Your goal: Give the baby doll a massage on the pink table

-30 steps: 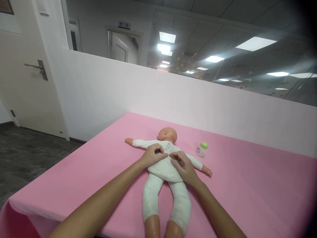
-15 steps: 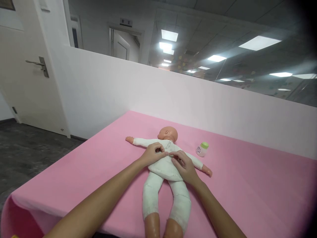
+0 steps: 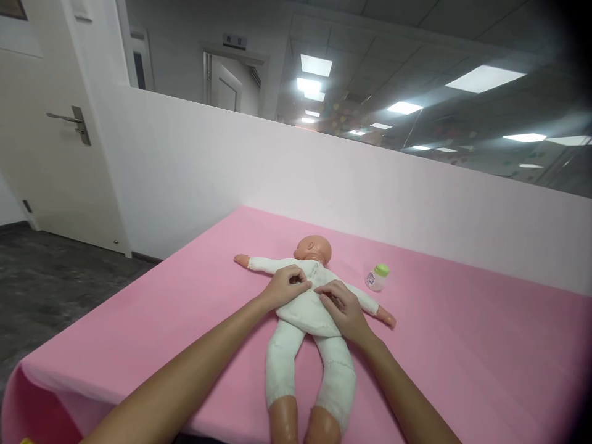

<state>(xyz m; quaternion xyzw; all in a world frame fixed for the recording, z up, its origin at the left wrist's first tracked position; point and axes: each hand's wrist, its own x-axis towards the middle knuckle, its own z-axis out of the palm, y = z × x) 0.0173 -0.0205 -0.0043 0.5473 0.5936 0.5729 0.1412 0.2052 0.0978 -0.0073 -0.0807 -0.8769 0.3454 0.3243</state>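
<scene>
A baby doll (image 3: 319,354) in white cloth lies on the pink-covered table, back up, head turned to the left and arms spread. My left hand (image 3: 287,287) rests on the left of its upper back, fingers curved, thumb stretched towards the middle, a gap between thumb and fingers. On the right of the back lies my right hand (image 3: 345,308), its index finger reaching to the midline and its thumb apart below. Both sets of fingertips touch the cloth. Nothing shows in either hand. Beyond the doll's right-side arm stands a small clear bottle (image 3: 375,280) with a green cap.
Pink cloth (image 3: 444,351) covers the table and hangs over the near left edge. A white partition (image 3: 324,179) rises behind it, with a dark glassy area and ceiling lights above. To the left is a closed door (image 3: 55,142) over dark flooring.
Both hands' fingertips have drawn slightly apart from the midline of the doll's back; before, they nearly met. The doll and bottle stay in place.
</scene>
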